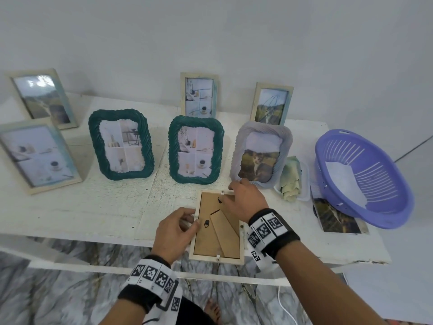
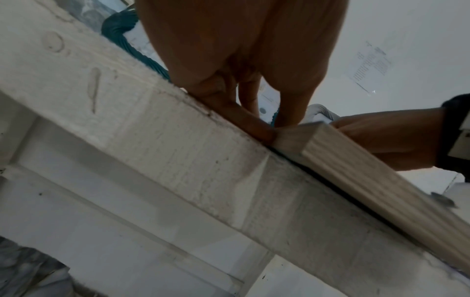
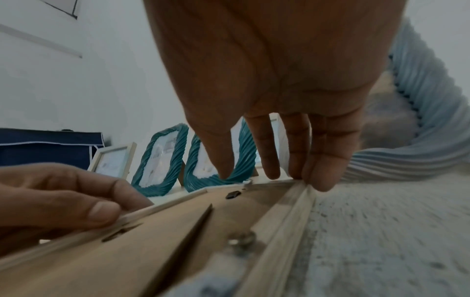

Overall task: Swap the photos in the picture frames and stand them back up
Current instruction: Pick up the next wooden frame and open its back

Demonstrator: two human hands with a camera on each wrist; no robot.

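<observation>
A pale wooden frame [image 1: 218, 227] lies face down at the near edge of the white table [image 1: 93, 207], its brown backing board [image 1: 210, 240] and folded easel leg up, as a person works between both hands; the left hand [image 1: 174, 231] grips the frame's left rail, fingers curled round the edge and thumb on the back, while the right hand [image 1: 246, 199] reaches over the far right corner, its fingers [image 3: 323, 160] nearly straight and pressing down on the rim, grasping nothing; a small metal tab [image 3: 240, 239] on the right rail sits just under the right wrist, another [image 1: 218, 257] at the near rail. The step in hand appears to be the backing, being either freed or secured; which cannot be told. Just beyond the right hand's fingertips stands a ribbed grey frame [image 1: 262, 153] with a cat picture; well to the right of that hand a loose landscape photo [image 1: 337, 219] lies partly under a purple basket [image 1: 365, 179]. The next move probably calls for turning the tabs with the fingertips while the left hand steadies the frame, which overhangs the table's edge and could tip off.
</observation>
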